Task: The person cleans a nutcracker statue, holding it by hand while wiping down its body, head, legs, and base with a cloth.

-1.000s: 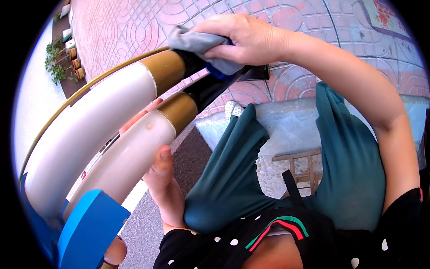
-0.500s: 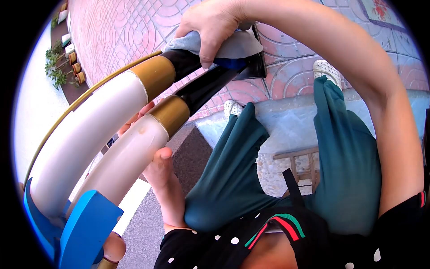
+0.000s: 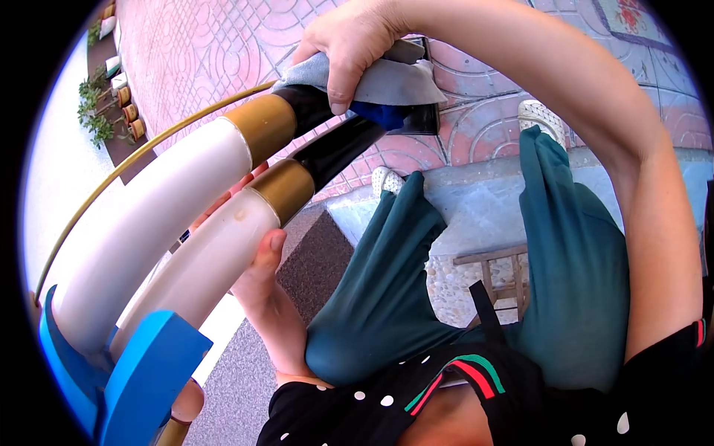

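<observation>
A large nutcracker-like soldier figure lies slanted across the left, feet up, with white legs, gold bands, black boots and a blue coat hem. My left hand is wrapped round the nearer leg from below, thumb on its side, the other fingers partly hidden behind. At the boot end, my right hand grips a grey cloth and presses it on the boots. A dark blue patch shows under the cloth; I cannot tell what it belongs to. A thin gold rod runs beside the figure.
Pink patterned paving spreads ahead, with potted plants along the far left. My legs in green trousers are apart. Between them stands a small wooden frame. A brown speckled block lies near my left knee.
My right hand and the cloth have shifted slightly, and more of the dark blue patch shows. The figure has tilted a little; my left hand keeps its hold on the leg.
</observation>
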Motion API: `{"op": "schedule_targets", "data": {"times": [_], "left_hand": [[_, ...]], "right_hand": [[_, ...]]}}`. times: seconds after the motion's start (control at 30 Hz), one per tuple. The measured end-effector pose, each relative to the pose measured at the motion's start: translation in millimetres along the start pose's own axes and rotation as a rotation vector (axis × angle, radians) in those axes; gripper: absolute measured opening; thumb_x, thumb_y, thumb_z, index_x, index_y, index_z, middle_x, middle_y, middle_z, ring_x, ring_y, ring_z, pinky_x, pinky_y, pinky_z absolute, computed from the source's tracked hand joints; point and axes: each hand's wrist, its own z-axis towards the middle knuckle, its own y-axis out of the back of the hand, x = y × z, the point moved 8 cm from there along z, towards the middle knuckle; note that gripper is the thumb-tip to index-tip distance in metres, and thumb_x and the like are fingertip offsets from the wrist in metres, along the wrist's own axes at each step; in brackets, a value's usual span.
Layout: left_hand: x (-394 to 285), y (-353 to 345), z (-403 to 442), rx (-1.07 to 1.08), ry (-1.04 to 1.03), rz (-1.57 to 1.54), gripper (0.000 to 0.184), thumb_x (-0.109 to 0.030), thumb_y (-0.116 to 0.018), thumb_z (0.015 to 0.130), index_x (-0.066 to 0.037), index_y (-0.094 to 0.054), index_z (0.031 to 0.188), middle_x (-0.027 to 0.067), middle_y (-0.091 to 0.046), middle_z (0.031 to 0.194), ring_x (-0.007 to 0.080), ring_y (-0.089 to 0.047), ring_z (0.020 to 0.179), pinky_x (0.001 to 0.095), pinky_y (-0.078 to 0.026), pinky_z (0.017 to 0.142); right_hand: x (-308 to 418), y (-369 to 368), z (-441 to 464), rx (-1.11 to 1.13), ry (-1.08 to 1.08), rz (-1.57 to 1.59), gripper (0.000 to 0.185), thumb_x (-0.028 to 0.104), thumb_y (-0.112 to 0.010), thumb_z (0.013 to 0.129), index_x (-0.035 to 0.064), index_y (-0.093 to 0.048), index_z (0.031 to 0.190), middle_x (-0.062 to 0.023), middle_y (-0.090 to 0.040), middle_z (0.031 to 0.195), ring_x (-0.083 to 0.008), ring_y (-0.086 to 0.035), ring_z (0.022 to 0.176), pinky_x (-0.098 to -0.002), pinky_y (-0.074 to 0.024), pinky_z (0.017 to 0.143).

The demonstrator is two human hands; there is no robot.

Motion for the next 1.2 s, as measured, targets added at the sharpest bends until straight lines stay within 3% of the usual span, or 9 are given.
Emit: {"op": "schedule_targets", "data": {"times": [0.1, 0.2, 0.27, 0.53, 0.67, 0.73, 0.8, 1.0, 1.2], "left_hand": [[9.5, 34.4, -16.4, 0.001, -0.019, 0.161, 0.066, -0.027, -0.089, 0.068, -0.004, -0.058, 0.122, 0.0122, -0.064, 0.114, 0.0273, -0.063, 0.104, 0.04, -0.05, 0.092], [23.8, 55.7, -29.9, 0.032, 0.05, 0.232, 0.057, -0.026, -0.091, 0.065, -0.008, -0.066, 0.114, 0.0066, -0.065, 0.111, 0.0205, -0.061, 0.099, 0.0358, -0.05, 0.086], [19.1, 52.4, -29.9, 0.025, 0.013, 0.234, 0.059, -0.024, -0.092, 0.064, -0.01, -0.066, 0.115, 0.0055, -0.066, 0.11, 0.0206, -0.061, 0.1, 0.0361, -0.051, 0.086], [15.1, 47.1, -26.9, -0.01, -0.057, 0.145, 0.049, -0.014, -0.085, 0.071, -0.009, -0.065, 0.116, 0.0046, -0.066, 0.109, 0.0209, -0.062, 0.101, 0.0355, -0.05, 0.087], [18.8, 40.8, -20.8, -0.039, -0.086, 0.075, 0.044, -0.009, -0.08, 0.077, -0.006, -0.06, 0.117, 0.008, -0.066, 0.109, 0.0226, -0.063, 0.103, 0.0372, -0.051, 0.09], [18.2, 25.2, -12.9, -0.134, 0.004, -0.378, 0.052, -0.011, -0.081, 0.077, -0.005, -0.055, 0.122, 0.012, -0.063, 0.115, 0.0267, -0.063, 0.105, 0.0417, -0.052, 0.093], [31.6, 41.9, -13.4, -0.067, 0.028, -0.258, 0.056, -0.016, -0.079, 0.079, -0.006, -0.051, 0.126, 0.0155, -0.06, 0.119, 0.0296, -0.062, 0.109, 0.0459, -0.052, 0.095], [34.1, 40.5, -7.4, 0.037, 0.068, -0.281, 0.037, -0.024, -0.071, 0.088, -0.004, -0.059, 0.116, 0.0073, -0.062, 0.104, 0.0194, -0.062, 0.098, 0.0318, -0.054, 0.083], [38.0, 41.6, -4.0, 0.047, 0.061, -0.274, 0.039, -0.024, -0.069, 0.09, -0.002, -0.056, 0.12, 0.0066, -0.062, 0.104, 0.0157, -0.061, 0.097, 0.0294, -0.052, 0.083]], "right_hand": [[2.5, -7.1, -4.8, 0.004, -0.017, 0.082, 0.06, 0.029, -0.075, 0.064, 0.0046, -0.062, 0.117, -0.0187, -0.066, 0.104, -0.0319, -0.066, 0.093, -0.0427, -0.0549, 0.08], [0.7, -22.0, -6.4, -0.016, -0.031, 0.132, 0.058, 0.029, -0.074, 0.065, 0.0045, -0.061, 0.116, -0.0189, -0.066, 0.104, -0.0323, -0.066, 0.092, -0.0429, -0.0552, 0.08], [-1.1, -20.4, -9.3, -0.163, 0.056, 0.116, 0.064, 0.032, -0.076, 0.06, 0.0034, -0.062, 0.116, -0.0187, -0.066, 0.101, -0.0314, -0.067, 0.086, -0.0457, -0.0568, 0.072], [7.2, -43.4, -55.1, -0.536, 0.17, -0.026, 0.056, 0.032, -0.075, 0.068, 0.0049, -0.064, 0.115, -0.0197, -0.066, 0.101, -0.0297, -0.067, 0.093, -0.0386, -0.0547, 0.084], [2.4, -61.7, -56.2, -0.596, 0.155, -0.016, 0.06, 0.029, -0.074, 0.073, 0.0021, -0.057, 0.124, -0.019, -0.062, 0.109, -0.0295, -0.063, 0.102, -0.0388, -0.0538, 0.088], [7.9, -70.2, -58.4, -0.531, 0.104, 0.061, 0.064, 0.023, -0.077, 0.072, 0.0008, -0.053, 0.128, -0.019, -0.056, 0.122, -0.0344, -0.058, 0.113, -0.0418, -0.0494, 0.098], [9.6, -71.3, -61.9, -0.575, 0.133, 0.056, 0.064, 0.022, -0.077, 0.072, 0.0011, -0.052, 0.128, -0.019, -0.056, 0.123, -0.0337, -0.057, 0.114, -0.0412, -0.0495, 0.098], [6.9, -69.7, -68.2, -0.692, 0.168, 0.01, 0.066, 0.02, -0.078, 0.072, 0.0017, -0.052, 0.13, -0.0175, -0.056, 0.126, -0.0321, -0.059, 0.114, -0.0398, -0.0502, 0.097], [15.9, -66.9, -70.7, -0.764, 0.177, -0.089, 0.059, 0.022, -0.076, 0.075, 0.0024, -0.054, 0.125, -0.0165, -0.063, 0.109, -0.0296, -0.066, 0.099, -0.0378, -0.0549, 0.087]]}}
